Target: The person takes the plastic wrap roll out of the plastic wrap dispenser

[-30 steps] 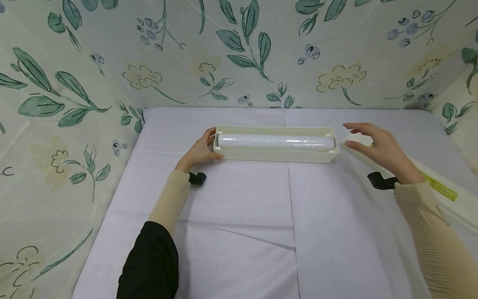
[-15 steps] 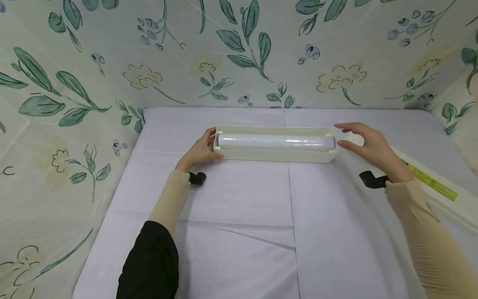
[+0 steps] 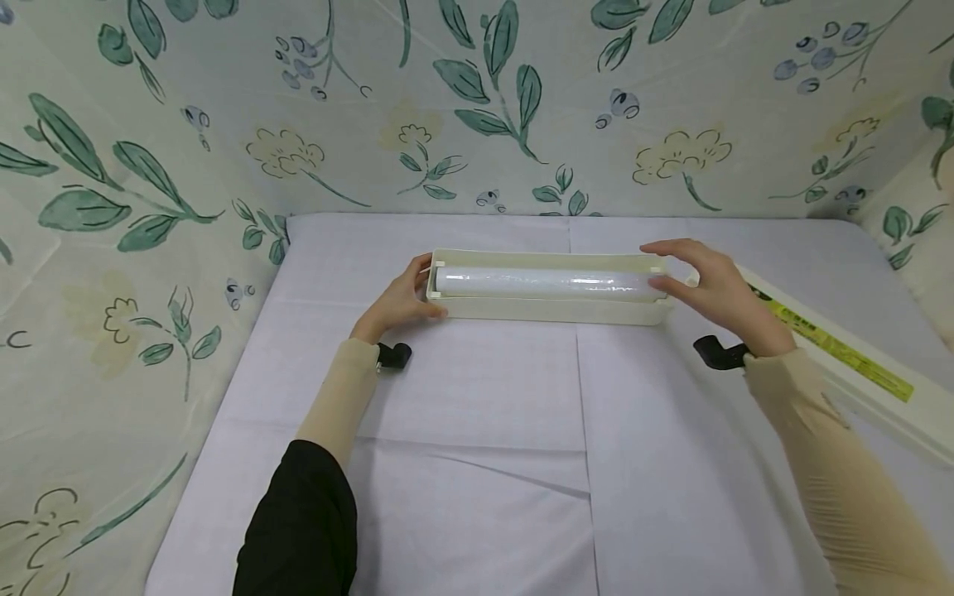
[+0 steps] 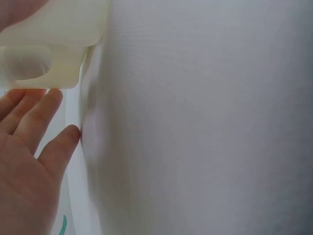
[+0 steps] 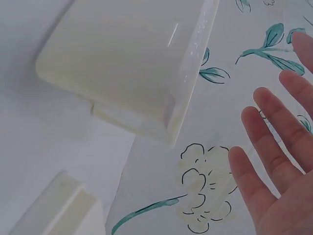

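Observation:
A long cream plastic box [image 3: 551,311], its top uncovered, stands near the far side of the table. In it lies a shiny, whitish roll that looks like cling film [image 3: 547,283]. My left hand [image 3: 398,302] grips the box's left end, thumb at the near side and fingers at the far side; in the left wrist view the fingertips touch its wall. At the right end, my right hand [image 3: 719,290] hovers with thumb and fingers spread. The right wrist view shows its fingers [image 5: 276,159] apart from the box [image 5: 117,54], holding nothing.
Right of the box, partly behind my right forearm, lies a long cream lid-like piece [image 3: 920,406] with a yellow label [image 3: 842,348]. A creased white cloth [image 3: 477,513] covers the table. Floral fabric [image 3: 373,108] hangs behind and at the sides.
My right hand has moved left, from beside the long labelled piece to over the box's right end. More of the yellow label shows. The left hand and box have stayed put.

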A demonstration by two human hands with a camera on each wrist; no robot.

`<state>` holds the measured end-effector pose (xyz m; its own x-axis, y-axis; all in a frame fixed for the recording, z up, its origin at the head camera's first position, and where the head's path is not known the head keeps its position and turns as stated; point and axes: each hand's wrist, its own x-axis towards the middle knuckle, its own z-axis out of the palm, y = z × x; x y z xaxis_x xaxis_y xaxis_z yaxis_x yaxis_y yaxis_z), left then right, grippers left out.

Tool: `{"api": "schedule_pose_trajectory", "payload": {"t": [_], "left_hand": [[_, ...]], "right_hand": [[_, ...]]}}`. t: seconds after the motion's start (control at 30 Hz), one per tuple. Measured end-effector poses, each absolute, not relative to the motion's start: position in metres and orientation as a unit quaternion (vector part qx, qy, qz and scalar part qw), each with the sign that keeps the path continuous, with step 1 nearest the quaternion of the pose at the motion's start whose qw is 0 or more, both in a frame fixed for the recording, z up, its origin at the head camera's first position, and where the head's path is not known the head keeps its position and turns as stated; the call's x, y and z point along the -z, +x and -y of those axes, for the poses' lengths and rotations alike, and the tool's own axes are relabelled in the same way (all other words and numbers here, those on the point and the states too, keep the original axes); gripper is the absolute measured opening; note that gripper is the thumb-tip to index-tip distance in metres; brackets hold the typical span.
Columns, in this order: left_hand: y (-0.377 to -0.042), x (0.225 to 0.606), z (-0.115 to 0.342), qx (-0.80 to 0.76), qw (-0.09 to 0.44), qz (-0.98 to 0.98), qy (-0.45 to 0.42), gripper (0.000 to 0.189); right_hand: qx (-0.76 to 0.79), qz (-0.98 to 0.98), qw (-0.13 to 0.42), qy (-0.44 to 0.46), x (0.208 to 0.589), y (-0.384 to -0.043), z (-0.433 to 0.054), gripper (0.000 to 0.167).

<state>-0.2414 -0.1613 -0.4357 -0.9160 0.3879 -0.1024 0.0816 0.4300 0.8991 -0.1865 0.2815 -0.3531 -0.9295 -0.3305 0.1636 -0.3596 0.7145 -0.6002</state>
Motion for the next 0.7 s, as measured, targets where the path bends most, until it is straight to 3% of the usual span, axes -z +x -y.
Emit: {"api": "schedule_pose_trajectory", "payload": {"t": [0.7], "left_hand": [[-0.24, 0.435, 0.162, -0.514, 0.15, -0.833, 0.14, 0.101]], "right_hand": [[-0.33, 0.914, 0.005, 0.237, 0.368, -0.2, -0.244, 0.043]]}}
